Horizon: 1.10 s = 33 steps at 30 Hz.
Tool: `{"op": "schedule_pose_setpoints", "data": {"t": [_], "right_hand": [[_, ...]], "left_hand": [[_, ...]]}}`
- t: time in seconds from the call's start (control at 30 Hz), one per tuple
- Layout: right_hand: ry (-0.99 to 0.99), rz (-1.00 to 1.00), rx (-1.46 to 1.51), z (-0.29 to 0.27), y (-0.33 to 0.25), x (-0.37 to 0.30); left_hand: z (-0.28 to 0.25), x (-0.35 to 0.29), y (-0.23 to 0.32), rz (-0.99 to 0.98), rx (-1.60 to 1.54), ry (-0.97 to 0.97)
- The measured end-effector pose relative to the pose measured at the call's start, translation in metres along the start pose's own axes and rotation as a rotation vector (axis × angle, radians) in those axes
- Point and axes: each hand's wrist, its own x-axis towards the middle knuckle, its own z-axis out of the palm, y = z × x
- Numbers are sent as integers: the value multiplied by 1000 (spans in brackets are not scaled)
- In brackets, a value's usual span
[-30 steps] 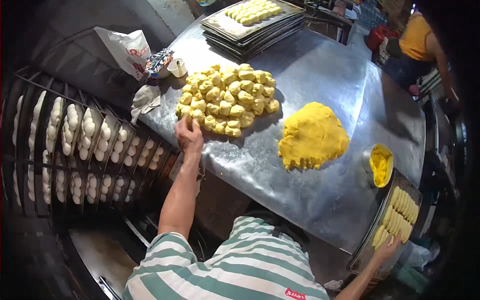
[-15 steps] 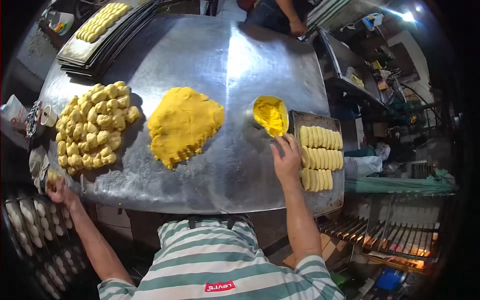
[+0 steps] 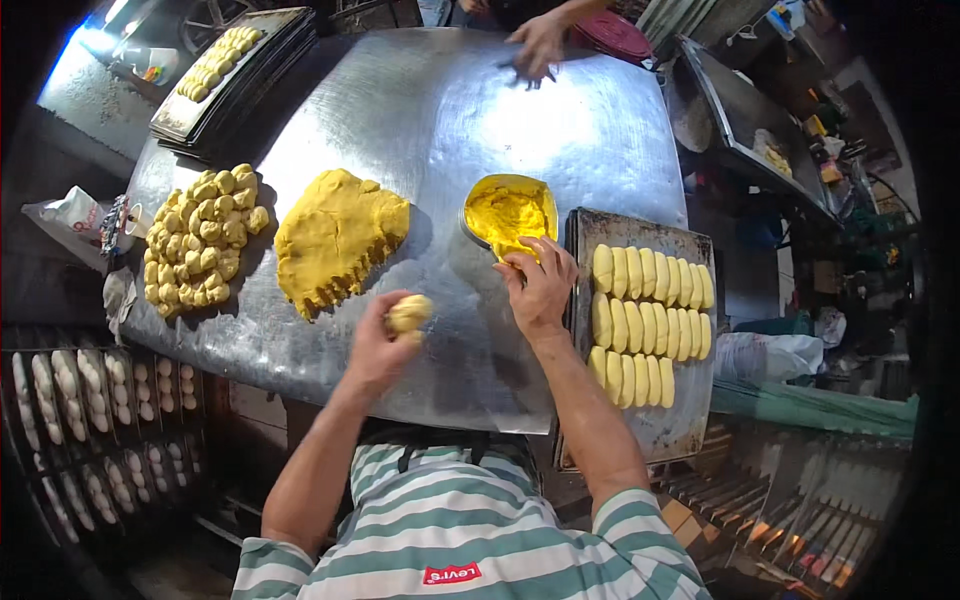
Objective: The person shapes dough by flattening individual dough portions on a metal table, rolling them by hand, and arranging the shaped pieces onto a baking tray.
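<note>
My left hand (image 3: 382, 340) is closed round a pale yellow dough ball (image 3: 409, 314), raised over the near part of the metal table. My right hand (image 3: 540, 287) grips the near rim of a metal bowl (image 3: 466, 217), fingers over the edge and thumb outside. Thick yellow paste (image 3: 508, 210) lies in the bowl and coats its walls. Between the bowl and a heap of dough balls (image 3: 203, 238) rests a large yellow dough slab (image 3: 335, 238) with a ragged near edge. Right of my right hand, a dark baking tray (image 3: 640, 428) holds rows of finger-shaped dough pieces (image 3: 634, 325).
Stacked trays (image 3: 215, 110) stand at the table's far left corner, dough pieces on top. A co-worker's hand (image 3: 540, 42) reaches over the far edge by a red lid (image 3: 614, 36). Racks of dough pieces (image 3: 90, 395) stand lower left. A cup (image 3: 137, 220) sits beside the heap.
My left hand has moved right from the table's left edge, carrying the dough ball. My right hand has shifted further onto the bowl's rim. The co-worker's hand now reaches over the table.
</note>
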Motion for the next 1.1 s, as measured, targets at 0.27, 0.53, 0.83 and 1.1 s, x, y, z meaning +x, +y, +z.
{"op": "schedule_pose_setpoints", "data": {"t": [0.27, 0.53, 0.83, 1.1], "right_hand": [[-205, 117, 362, -55, -7, -39], [-647, -123, -117, -66, -36, -92], [-890, -135, -302, -62, -77, -86], [-1075, -160, -538, -49, -132, -80]], "left_hand": [[95, 11, -12, -229, 39, -22], [90, 18, -3, -349, 256, -16], [69, 11, -7, -146, 667, 16], [43, -2, -24, -68, 692, 4]]}}
